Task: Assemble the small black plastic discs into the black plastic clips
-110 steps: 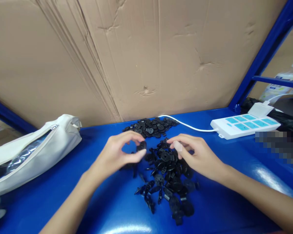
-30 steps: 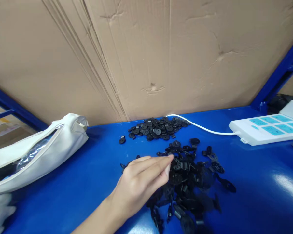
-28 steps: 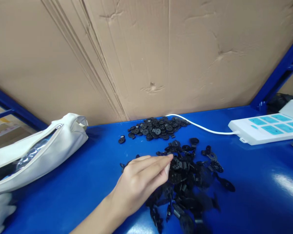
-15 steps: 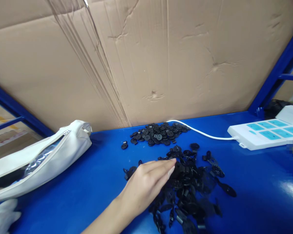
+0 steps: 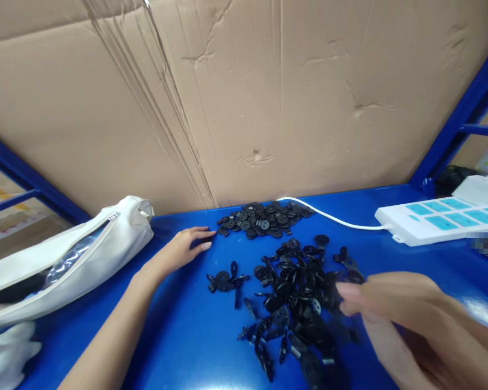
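left hand [image 5: 182, 249] now farther back, far discs [image 5: 264, 221] just beyond parted fingers [image 5: 201, 235], right hand [image 5: 410, 306] pinched, contents I can't tell, nearer pieces [image 5: 285, 284] between, long axes mixed

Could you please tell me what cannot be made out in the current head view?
In the head view:
Right hand: motion blur hides whether its fingertips hold a part.
Left hand: its own fingers hide whatever may lie beneath them.
Near pile: overlapping black parts prevent a count.
White bag: its far end is cut off by the left edge.
Power strip: cut off by the right edge.
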{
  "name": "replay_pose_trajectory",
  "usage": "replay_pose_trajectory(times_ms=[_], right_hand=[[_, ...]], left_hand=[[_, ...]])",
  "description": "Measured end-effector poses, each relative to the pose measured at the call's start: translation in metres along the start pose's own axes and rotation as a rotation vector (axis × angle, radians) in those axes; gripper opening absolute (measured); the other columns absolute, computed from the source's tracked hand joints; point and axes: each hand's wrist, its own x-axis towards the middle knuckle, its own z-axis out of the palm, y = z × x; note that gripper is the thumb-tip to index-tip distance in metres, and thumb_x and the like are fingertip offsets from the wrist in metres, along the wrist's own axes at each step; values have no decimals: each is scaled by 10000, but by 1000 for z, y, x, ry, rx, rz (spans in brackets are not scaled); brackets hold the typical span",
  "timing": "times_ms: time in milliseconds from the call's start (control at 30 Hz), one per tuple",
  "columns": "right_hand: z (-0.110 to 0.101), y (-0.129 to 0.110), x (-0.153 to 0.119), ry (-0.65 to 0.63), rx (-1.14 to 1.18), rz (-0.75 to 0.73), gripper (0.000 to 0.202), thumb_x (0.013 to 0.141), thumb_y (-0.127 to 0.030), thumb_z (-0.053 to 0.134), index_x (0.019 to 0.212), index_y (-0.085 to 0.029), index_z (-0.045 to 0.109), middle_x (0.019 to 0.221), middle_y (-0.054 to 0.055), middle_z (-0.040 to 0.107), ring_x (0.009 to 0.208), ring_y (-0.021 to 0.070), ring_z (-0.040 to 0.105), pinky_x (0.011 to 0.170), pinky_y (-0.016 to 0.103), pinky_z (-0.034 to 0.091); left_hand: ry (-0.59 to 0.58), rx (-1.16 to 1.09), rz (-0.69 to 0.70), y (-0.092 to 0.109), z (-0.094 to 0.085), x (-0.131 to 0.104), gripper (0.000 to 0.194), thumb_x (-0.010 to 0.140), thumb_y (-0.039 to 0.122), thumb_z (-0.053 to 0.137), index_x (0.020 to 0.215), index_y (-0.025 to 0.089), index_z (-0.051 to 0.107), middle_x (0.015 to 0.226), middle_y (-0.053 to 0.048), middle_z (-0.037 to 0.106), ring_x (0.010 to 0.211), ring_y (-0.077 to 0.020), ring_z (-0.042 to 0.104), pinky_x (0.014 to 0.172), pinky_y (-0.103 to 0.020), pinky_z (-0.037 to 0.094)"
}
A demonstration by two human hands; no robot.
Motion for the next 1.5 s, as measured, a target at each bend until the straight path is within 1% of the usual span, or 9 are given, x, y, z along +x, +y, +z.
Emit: replay_pose_trajectory(times_ms=[100,267,400,500,600,733,900,1167,1500], right_hand=[[8,2,19,-107,78,-131,487,829,-40,471,1280,-223,483,716,7,717,601,183,680,545,284,531],[23,8,22,-159,112,-37,331,888,-93,465,1189,-220,512,744,-11,699,541,131,631,561,272,497],[31,0,25,-340,408,327,202,963,-223,416,1113,-228,550,806,15,663,568,103,582,484,211,443],[36,-7,29,-513,825,672,260,967,-379,443,1116,-196,554,822,32,638,608,99,576,517,197,468],[39,-9,31,-616,1137,804,337,937,-429,507,1145,-166,537,727,9,619,566,81,546,548,198,468],[37,-10,35,-652,1248,851,274,890,-406,593,982,-148,584,654,-7,606,544,69,535,547,185,454],[35,-11,42,-660,1257,912,328,794,-417,700,858,-123,569,620,-6,605,522,67,551,535,185,472],[38,-7,37,-587,1366,843,347,820,-429,672,975,-136,569,689,-11,603,625,78,600,603,189,502],[35,-4,31,-625,1402,776,396,809,-506,647,977,-155,577,677,-5,623,619,90,619,633,210,517]], left_hand=[[-16,-8,-19,-3,0,-2,283,770,409,592,949,234,725,992,-56,699,903,-229,660,871,-363,518],[1,-96,2,29,-8,-10,271,771,422,628,932,220,710,936,-46,670,779,-172,642,717,-282,546],[82,-388,190,90,-11,-22,232,817,358,635,994,218,689,1108,-63,613,865,-140,626,734,-237,551],[113,-680,444,136,-4,-36,214,734,206,735,947,219,710,1029,-52,610,702,-90,618,663,-221,563],[185,-691,625,158,8,-46,302,696,109,756,978,207,711,1020,-70,627,752,-119,646,696,-240,579],[239,-603,706,157,21,-47,378,727,110,748,1086,202,674,1125,-90,614,861,-149,657,739,-256,587],[263,-555,739,157,27,-44,365,739,198,761,1092,200,668,1084,-88,641,897,-178,644,740,-293,578],[310,-513,779,164,28,-44,290,777,174,719,1062,150,673,1058,-103,642,904,-171,612,754,-295,559],[347,-464,815,169,25,-44,243,813,267,685,1029,155,679,1023,-102,673,871,-185,629,718,-321,539]])
